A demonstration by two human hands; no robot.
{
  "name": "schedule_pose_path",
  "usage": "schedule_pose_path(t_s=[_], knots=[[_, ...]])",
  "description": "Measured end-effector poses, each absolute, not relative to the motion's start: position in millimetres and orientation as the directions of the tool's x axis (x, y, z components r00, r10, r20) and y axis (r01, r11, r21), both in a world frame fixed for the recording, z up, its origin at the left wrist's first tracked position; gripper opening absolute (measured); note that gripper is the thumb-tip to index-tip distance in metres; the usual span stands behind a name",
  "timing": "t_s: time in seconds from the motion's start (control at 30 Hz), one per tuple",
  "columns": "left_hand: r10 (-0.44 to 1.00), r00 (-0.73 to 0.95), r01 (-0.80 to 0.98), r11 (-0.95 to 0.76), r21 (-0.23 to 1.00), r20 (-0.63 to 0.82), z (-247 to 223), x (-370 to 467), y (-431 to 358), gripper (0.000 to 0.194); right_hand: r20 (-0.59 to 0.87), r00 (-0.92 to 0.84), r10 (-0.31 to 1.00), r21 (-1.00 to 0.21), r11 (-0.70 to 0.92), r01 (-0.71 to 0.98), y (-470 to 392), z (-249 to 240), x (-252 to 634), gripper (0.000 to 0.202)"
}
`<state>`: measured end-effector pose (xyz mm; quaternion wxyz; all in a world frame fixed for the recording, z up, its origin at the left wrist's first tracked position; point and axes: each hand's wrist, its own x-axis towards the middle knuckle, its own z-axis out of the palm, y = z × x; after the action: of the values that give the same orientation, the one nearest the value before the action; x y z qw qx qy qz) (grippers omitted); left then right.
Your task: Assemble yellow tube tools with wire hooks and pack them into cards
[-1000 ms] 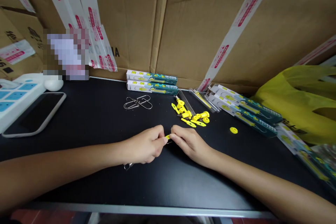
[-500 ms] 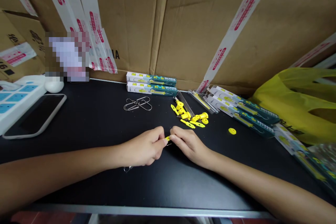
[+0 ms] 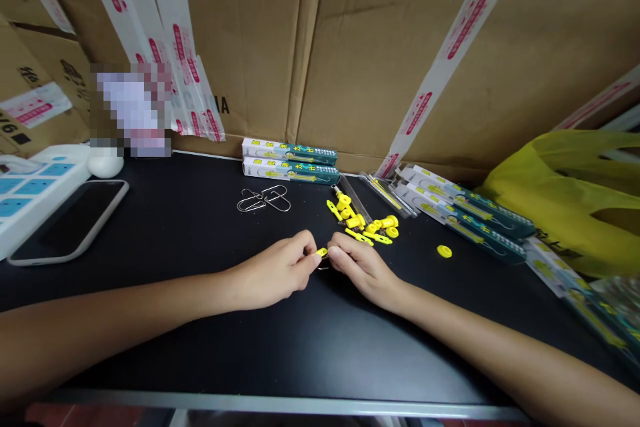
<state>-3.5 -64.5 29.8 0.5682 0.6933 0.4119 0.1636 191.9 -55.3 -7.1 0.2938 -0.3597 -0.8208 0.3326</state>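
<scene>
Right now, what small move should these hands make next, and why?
Perhaps the right hand should gently tug the thin metal wire to check its hold: the left hand pinches a small yellow piece, and the wire shows in the gap between the hands, but whether it joins that piece is hidden.

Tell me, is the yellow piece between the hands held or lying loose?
Held: the left hand pinches the yellow piece, its end showing past the fingers.

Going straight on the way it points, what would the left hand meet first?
Probably the right hand, just past the yellow piece held by the left hand, though depth is hard to judge.
</scene>
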Motion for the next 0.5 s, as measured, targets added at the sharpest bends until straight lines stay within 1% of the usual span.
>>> schedule_pose_path(t_s=[0.13,0.23,0.4,0.5], knots=[[0.723,0.614,0.359,0.101,0.928,-0.317,23.0,-1.1,-59.8,0.017,0.248,-0.556,0.794,-0.767,0.511,0.388,-54.6,-6.5,191.3,0.034],[0.672,0.645,0.361,0.155,0.92,-0.365,18.4,-1.2,-57.0,0.019,0.246,-0.579,0.777,-0.75,0.531,0.395,-54.0,-4.2,192.1,0.032],[0.682,0.653,0.399,0.06,0.915,-0.329,20.3,-3.0,-54.9,0.017,0.175,-0.673,0.719,-0.711,0.565,0.419,-48.4,1.9,197.6,0.029],[0.697,0.649,0.419,0.009,0.908,-0.307,23.0,-3.5,-54.6,0.018,0.144,-0.714,0.685,-0.725,0.565,0.395,-45.5,3.6,200.5,0.029]])
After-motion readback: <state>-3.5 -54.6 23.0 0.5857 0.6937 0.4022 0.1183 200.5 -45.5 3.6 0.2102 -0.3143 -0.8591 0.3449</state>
